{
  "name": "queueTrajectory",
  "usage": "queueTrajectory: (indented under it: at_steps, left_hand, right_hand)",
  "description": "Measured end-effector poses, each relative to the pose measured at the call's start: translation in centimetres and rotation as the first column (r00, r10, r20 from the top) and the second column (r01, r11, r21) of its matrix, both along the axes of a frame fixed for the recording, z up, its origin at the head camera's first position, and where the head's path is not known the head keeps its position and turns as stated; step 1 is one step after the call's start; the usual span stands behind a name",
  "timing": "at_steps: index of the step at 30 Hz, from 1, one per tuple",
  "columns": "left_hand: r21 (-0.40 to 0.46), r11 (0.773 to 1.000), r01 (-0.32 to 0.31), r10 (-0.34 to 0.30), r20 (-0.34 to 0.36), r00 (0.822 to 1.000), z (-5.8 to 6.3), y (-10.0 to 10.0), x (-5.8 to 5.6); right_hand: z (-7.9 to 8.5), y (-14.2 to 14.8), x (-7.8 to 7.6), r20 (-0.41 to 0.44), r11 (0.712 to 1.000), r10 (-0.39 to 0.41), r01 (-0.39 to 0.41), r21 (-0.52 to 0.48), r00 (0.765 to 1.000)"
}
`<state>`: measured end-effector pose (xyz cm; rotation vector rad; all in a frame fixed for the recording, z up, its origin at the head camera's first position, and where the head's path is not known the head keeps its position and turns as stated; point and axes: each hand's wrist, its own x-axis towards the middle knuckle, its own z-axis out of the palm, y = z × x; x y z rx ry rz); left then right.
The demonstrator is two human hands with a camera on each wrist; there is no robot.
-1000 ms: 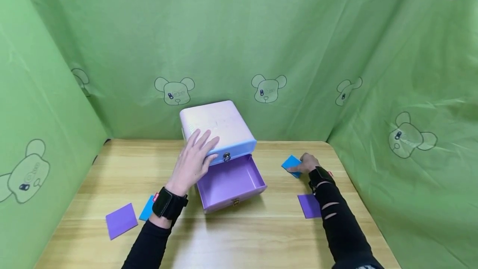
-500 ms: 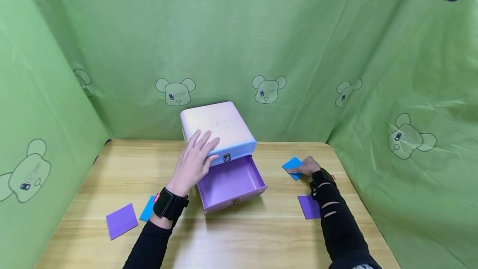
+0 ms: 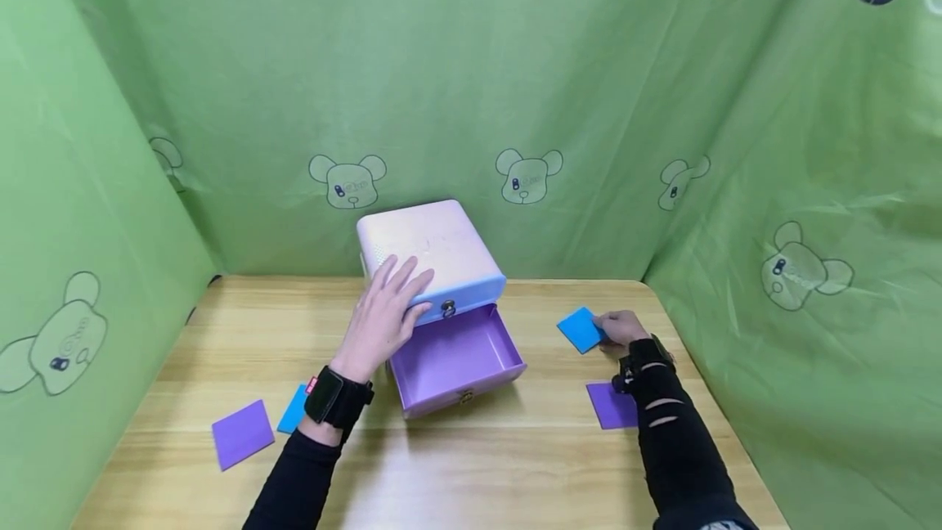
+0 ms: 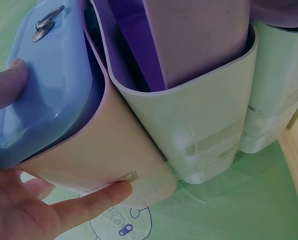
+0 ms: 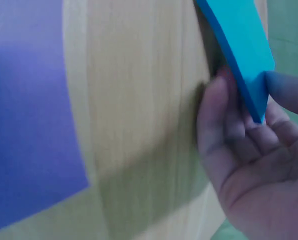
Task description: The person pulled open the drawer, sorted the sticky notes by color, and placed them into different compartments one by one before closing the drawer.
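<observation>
My left hand (image 3: 381,319) rests with extended fingers on the pink top of a stacked drawer box (image 3: 434,240). Its thumb (image 4: 11,82) lies against the blue drawer front (image 4: 54,85), which carries a metal shell-shaped pull. Below, a purple drawer (image 3: 455,354) is pulled out, with nothing visible on its floor. To the right, my right hand (image 3: 621,327) pinches one corner of a thin blue square (image 3: 579,330). In the right wrist view that blue square (image 5: 244,45) is tilted, thumb on one face and fingers behind the other.
A purple square (image 3: 611,406) lies near my right forearm. On the left side are another purple square (image 3: 243,434) and a blue square (image 3: 292,411) partly hidden by my left wrist. Green cloth (image 3: 441,64) hangs behind and beside the wooden table (image 3: 471,473).
My right hand has drawn back to the right, from reaching over the blue square to pinching its corner. My left hand stays on the box.
</observation>
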<state>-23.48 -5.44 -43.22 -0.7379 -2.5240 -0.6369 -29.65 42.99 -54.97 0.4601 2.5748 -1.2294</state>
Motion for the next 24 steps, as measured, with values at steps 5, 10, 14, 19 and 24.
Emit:
queueTrajectory:
  at_steps: [5,10,14,19,24]
  left_hand:
    - [0.0,1.0,0.002,-0.002,-0.002,1.0,-0.1,0.1,0.0]
    - [0.002,1.0,0.001,-0.001,-0.01,1.0,0.0,0.1,0.0]
    - [0.008,1.0,0.005,-0.005,-0.004,1.0,0.1,0.1,0.1]
    - [0.022,1.0,0.012,-0.012,-0.008,1.0,0.1,0.1,0.2]
    - [0.018,1.0,0.013,-0.013,0.009,1.0,0.1,0.2,0.2]
  right_hand:
    - [-0.5,0.6,0.7,0.041,0.98,-0.057,0.063,-0.187,0.998]
    - [-0.3,0.9,0.9,0.027,0.955,-0.097,0.101,-0.28,0.995]
    - [0.5,0.7,1.0,0.0,0.939,-0.106,0.1,-0.329,0.994]
    - [1.8,-0.1,1.2,-0.023,0.913,-0.126,0.107,-0.395,0.992]
    - [2.8,-1.0,1.5,-0.041,0.89,-0.12,0.089,-0.447,0.992]
